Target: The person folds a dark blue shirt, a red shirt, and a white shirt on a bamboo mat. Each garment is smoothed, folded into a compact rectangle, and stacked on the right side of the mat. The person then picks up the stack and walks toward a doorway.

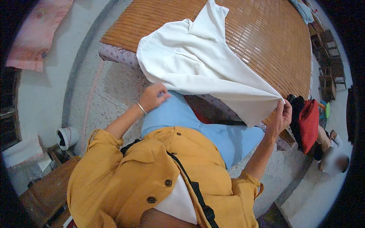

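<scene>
A white cloth garment (190,64), with a sleeve-like part at its far end, lies spread over the near edge of a bed covered by a brown slatted mat (258,30). My right hand (282,116) pinches the garment's right corner between thumb and fingers, pulling that edge taut. The near edge hangs past the bed toward my lap. Just below the garment's left edge, my left hand (154,97) hovers over my thigh, slightly blurred, its fingers loosely bent and thumb apart. Nothing shows in it.
Red cloth (308,123) and dark clothes are piled at the bed's right corner. Beyond them another person (332,152) is low down at the right. A white bucket (67,137) stands on the left, and wooden stools (327,83) at the far right.
</scene>
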A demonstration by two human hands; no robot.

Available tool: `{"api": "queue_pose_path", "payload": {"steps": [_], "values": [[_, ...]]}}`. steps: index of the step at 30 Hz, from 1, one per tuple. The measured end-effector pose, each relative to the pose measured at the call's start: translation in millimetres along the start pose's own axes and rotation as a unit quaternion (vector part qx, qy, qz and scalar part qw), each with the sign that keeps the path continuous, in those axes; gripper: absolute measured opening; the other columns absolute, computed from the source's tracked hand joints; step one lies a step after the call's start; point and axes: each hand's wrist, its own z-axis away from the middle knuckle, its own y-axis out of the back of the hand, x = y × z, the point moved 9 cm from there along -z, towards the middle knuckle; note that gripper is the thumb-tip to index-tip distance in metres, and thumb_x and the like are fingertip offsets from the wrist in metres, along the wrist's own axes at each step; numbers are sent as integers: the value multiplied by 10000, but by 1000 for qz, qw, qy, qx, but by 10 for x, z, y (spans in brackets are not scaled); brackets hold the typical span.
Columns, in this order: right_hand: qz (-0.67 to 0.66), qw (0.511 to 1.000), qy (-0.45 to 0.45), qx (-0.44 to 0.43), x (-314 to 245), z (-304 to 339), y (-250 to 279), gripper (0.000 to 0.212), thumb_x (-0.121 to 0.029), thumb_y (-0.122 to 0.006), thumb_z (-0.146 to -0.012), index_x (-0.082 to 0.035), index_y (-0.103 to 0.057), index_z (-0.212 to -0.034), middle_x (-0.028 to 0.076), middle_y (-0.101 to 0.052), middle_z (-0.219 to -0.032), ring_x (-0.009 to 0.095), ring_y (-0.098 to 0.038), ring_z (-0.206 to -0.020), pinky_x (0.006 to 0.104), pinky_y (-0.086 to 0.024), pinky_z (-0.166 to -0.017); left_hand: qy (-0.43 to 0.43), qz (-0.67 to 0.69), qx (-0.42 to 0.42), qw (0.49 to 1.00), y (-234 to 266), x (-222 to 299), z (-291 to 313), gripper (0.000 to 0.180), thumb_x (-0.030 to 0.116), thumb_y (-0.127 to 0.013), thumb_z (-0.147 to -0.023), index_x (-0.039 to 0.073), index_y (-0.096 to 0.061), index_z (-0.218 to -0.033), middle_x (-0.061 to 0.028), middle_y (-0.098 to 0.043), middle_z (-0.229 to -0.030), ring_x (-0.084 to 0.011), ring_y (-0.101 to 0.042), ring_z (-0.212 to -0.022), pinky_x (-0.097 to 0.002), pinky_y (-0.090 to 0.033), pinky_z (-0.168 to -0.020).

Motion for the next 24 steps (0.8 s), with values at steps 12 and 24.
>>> {"api": "queue_pose_path", "payload": {"steps": [12, 24], "values": [[-28, 998, 51, -7, -382, 7, -237, 137, -124, -607, -859, -9, -574, -926, 25, -587, -857, 87, -529, -758, 207, -434, -685, -124, -217, -193, 949, -1059, 524, -584, 339, 308, -644, -754, 154, -556, -1043, -113, -615, -696, -291, -634, -693, -413, -487, -565], [-34, 999, 19, -9, -213, 153, -76, 125, -109, -591, -861, -16, -562, -939, 22, -574, -871, 88, -515, -769, 207, -419, -711, -95, -35, 57, 993, 593, 612, -478, 99, 13, -583, -680, 44, -490, -681, -75, -504, -644, -233, -497, -537, -320, -460, -582]]}}
